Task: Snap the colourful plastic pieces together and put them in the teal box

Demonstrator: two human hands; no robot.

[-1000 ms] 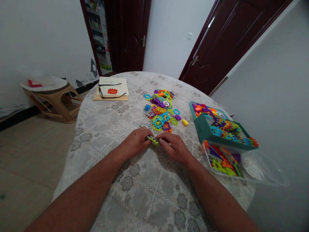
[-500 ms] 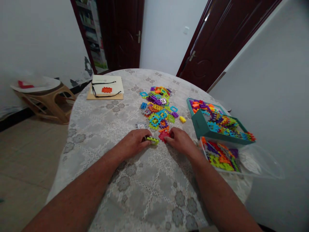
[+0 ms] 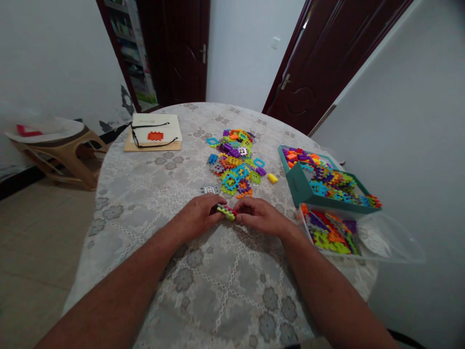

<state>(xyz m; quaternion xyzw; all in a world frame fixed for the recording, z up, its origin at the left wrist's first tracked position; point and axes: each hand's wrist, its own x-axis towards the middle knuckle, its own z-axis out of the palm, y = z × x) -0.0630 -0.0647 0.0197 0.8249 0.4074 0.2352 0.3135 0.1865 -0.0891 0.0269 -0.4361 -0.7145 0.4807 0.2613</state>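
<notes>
My left hand (image 3: 201,217) pinches a lime-green interlocking plastic tile (image 3: 228,215) at its left end. Against that tile sits a red interlocking tile (image 3: 233,212), pinched by my right hand (image 3: 260,215). The two pieces are stacked or pressed together just above the tablecloth; whether their teeth are locked I cannot tell. Most of the red tile is hidden behind fingers and the green one. Just beyond my left hand lies a grey and white window-like tile (image 3: 209,190). A heap of mixed coloured tiles (image 3: 234,165) spreads out beyond both hands.
A yellow piece (image 3: 272,178) lies right of the heap. Farther right stand a teal box (image 3: 300,186) and a clear plastic tub (image 3: 337,256), both holding coloured pieces. At back left, glasses (image 3: 135,138) and an orange tile (image 3: 155,136) rest on a notebook (image 3: 174,123).
My right hand has lifted the red tile off the table and moved it left against the green tile. The view has shifted slightly.
</notes>
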